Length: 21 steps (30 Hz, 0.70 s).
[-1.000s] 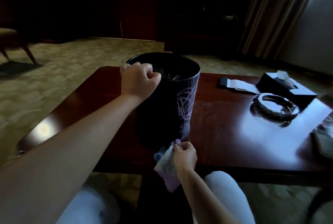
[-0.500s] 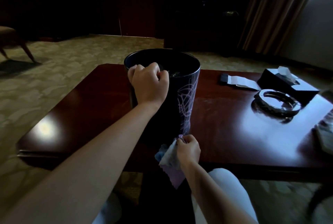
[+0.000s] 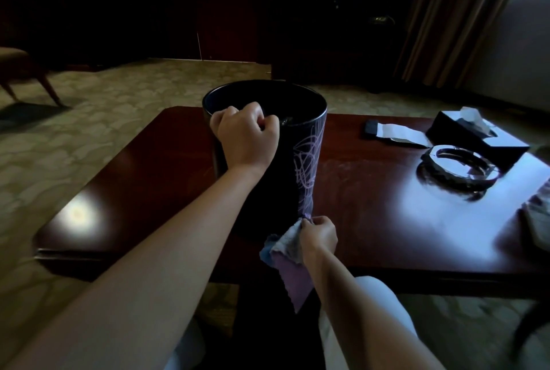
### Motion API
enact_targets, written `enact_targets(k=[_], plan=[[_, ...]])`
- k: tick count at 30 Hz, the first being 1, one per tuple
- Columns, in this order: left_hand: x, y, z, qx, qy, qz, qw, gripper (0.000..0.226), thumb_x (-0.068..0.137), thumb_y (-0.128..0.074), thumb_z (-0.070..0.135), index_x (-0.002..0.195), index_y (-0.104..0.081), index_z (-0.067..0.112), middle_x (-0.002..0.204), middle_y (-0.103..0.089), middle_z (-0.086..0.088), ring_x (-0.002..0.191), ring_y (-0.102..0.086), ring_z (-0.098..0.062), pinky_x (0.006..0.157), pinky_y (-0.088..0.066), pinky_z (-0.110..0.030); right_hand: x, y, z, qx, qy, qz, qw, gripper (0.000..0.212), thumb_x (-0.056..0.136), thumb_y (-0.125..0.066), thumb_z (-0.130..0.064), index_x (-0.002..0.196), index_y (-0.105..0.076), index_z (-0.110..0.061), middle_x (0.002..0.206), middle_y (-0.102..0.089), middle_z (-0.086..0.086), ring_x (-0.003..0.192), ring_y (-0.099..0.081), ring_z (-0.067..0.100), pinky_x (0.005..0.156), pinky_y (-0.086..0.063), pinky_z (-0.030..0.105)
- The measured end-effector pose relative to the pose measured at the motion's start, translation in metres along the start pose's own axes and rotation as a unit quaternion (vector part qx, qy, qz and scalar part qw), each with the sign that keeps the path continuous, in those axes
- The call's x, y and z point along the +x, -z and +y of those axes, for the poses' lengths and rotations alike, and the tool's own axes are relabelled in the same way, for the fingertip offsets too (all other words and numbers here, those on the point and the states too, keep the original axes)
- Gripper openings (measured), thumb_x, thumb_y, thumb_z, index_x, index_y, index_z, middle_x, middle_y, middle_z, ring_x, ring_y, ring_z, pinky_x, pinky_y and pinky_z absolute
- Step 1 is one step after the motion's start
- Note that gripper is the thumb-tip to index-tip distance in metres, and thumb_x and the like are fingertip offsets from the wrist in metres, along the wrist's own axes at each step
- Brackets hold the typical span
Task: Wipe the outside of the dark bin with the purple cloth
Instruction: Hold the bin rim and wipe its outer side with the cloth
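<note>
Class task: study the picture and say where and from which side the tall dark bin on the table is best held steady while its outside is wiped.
Grip the tall dark bin at its open top rim, coming from above on the near side, as the left hand does now. The bin stands upright and its wall looks smooth, so the rim likely gives the firmest hold.

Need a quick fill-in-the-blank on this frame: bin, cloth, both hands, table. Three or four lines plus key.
1. The left hand grips the bin at its ____.
2. The right hand holds a ____ cloth near the bin's base.
3. The bin stands on a dark red ____.
4. A white tissue sticks out of the black ____ at far right.

Missing words: rim; purple; table; box
</note>
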<state>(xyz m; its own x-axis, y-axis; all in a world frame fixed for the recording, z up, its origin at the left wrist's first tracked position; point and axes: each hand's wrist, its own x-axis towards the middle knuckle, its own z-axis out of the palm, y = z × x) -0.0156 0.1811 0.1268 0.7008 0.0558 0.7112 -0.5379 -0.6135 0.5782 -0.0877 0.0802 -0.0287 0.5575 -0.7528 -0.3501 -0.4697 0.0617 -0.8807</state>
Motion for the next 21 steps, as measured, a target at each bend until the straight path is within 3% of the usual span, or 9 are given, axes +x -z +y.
enact_targets(k=[11, 17, 21], plan=[[-0.001, -0.006, -0.005, -0.003, -0.010, 0.021, 1.000, 0.029, 0.074, -0.049, 0.023, 0.051, -0.031, 0.021, 0.046, -0.028, 0.011, 0.060, -0.037, -0.014, 0.087, -0.021, -0.025, 0.023, 0.010, -0.008, -0.037, 0.008, 0.000, 0.999, 0.011, 0.089, -0.062, -0.029, 0.089, -0.064, -0.018, 0.086, -0.065, 0.000, 0.075, -0.056, 0.014, 0.068, -0.038, 0.024], [-0.001, -0.003, -0.001, -0.014, 0.001, 0.021, 1.000, 0.033, 0.073, -0.049, 0.024, 0.050, -0.026, 0.026, 0.047, -0.029, 0.012, 0.061, -0.037, -0.013, 0.089, -0.023, -0.025, -0.001, 0.011, 0.003, -0.080, 0.074, -0.025, 0.994, 0.012, 0.091, -0.058, -0.031, 0.087, -0.060, -0.019, 0.083, -0.063, -0.001, 0.080, -0.058, 0.018, 0.070, -0.039, 0.025], [0.002, -0.003, -0.002, -0.022, 0.015, 0.012, 1.000, 0.032, 0.071, -0.049, 0.026, 0.049, -0.026, 0.026, 0.047, -0.030, 0.013, 0.060, -0.036, -0.012, 0.091, -0.024, -0.027, -0.025, 0.005, 0.017, -0.161, 0.130, -0.066, 0.976, 0.021, 0.092, -0.054, -0.044, 0.089, -0.061, -0.024, 0.088, -0.066, -0.006, 0.085, -0.062, 0.017, 0.066, -0.039, 0.026]])
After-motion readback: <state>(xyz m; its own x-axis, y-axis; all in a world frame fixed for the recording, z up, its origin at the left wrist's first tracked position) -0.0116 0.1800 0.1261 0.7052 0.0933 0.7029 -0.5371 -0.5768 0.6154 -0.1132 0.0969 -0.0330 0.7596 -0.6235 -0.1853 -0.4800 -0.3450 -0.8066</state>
